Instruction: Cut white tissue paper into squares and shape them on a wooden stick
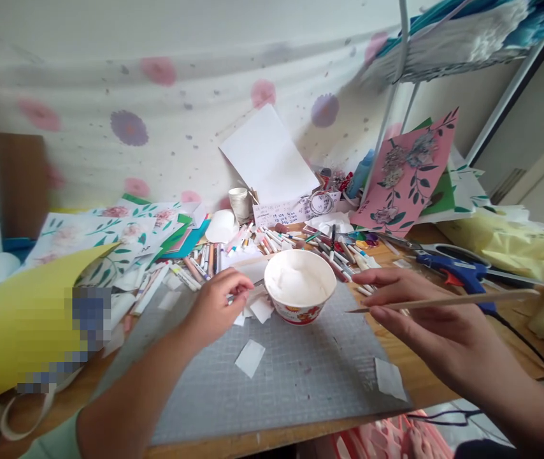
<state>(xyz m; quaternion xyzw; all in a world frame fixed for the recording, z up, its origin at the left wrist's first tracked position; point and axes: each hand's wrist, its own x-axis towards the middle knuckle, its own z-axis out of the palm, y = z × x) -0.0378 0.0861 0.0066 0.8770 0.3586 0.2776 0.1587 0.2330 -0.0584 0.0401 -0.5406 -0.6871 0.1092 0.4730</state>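
Observation:
A white paper bowl [299,280] with a red and yellow print low on its side stands on the grey cutting mat [295,395]. Pale, whitish material covers its inside. My right hand [437,328], to the right of the bowl, pinches a thin wooden stick [472,299] whose pointed tip faces left. Just left of the bowl is my left hand [219,306], its fingers curled and drawn together; whatever lies between the fingertips is too small to make out. Small white paper pieces [250,358] lie on the mat, some close beside the bowl.
Markers [276,241] are scattered behind the mat. At right lie a blue glue gun [458,271] and scissors [408,244]. A pink flower card [413,172] leans behind them. Yellow paper [28,325] and flower sheets [95,236] fill the left. Paper cups [239,204] stand at the back.

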